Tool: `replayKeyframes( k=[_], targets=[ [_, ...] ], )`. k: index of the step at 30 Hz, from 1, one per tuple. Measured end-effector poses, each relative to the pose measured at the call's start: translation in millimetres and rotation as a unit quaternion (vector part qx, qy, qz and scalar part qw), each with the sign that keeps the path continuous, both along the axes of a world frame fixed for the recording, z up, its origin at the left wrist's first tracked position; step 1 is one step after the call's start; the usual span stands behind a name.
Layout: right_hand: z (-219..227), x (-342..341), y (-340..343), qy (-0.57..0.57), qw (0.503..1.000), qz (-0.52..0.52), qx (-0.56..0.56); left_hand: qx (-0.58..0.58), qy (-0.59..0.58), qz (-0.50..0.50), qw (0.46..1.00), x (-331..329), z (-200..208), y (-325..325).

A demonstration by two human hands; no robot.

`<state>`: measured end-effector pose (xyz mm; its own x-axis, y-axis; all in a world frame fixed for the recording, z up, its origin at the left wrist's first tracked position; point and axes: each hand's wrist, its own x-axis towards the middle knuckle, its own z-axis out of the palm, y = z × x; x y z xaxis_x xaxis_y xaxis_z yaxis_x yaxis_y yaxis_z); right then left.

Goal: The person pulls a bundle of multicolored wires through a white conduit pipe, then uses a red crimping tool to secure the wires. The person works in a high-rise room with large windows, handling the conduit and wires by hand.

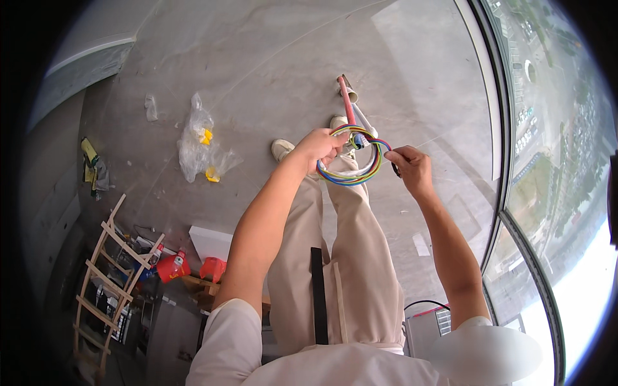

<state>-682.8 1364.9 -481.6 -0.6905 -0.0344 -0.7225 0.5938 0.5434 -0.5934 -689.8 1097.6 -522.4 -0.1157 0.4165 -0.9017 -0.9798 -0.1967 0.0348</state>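
Observation:
A round coil of multicoloured electrical wires (351, 179), with red, yellow, green, blue and white strands, hangs in front of my legs. My left hand (320, 147) is closed around the coil's left side. On the other side, my right hand (412, 166) pinches strands leading off the coil. A small dark piece shows under its fingers; I cannot make out what it is. Seen behind and through the loop, a pale blue-white fitting (359, 139) sits near the lower end of a red pipe (346, 101) and a white pipe (365, 121).
Clear plastic bags (190, 148) with yellow bits lie on the concrete floor to the left. A wooden ladder (96, 275), a red bucket (172, 267) and a white box (210, 243) are at the lower left. Tall windows (528, 161) run along the right.

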Motion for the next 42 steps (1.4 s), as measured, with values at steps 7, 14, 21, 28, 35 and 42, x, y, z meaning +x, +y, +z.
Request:
replayKeyframes(
  k=[7,14,21,28,35,42],
  targets=[
    [-4,26,-67,-0.125,0.867,-0.387,-0.288,-0.323,0.173,-0.084,0.927,35,3,52],
    [27,14,-49,-0.243,0.846,-0.351,-0.32,-0.441,0.286,-0.203,0.826,37,-2,56],
    [35,-2,-45,-0.231,0.766,-0.397,-0.45,-0.488,0.311,-0.236,0.781,35,-12,65],
    [34,-5,-43,-0.077,0.928,-0.179,-0.319,-0.466,0.251,-0.19,0.827,33,-2,75],
    [1,-3,-37,-0.143,0.848,-0.382,-0.338,-0.493,0.272,-0.149,0.813,47,-11,79],
    [-18,-12,-44,-0.237,0.798,-0.485,-0.267,-0.484,0.236,-0.063,0.84,41,-10,76]
  ],
)
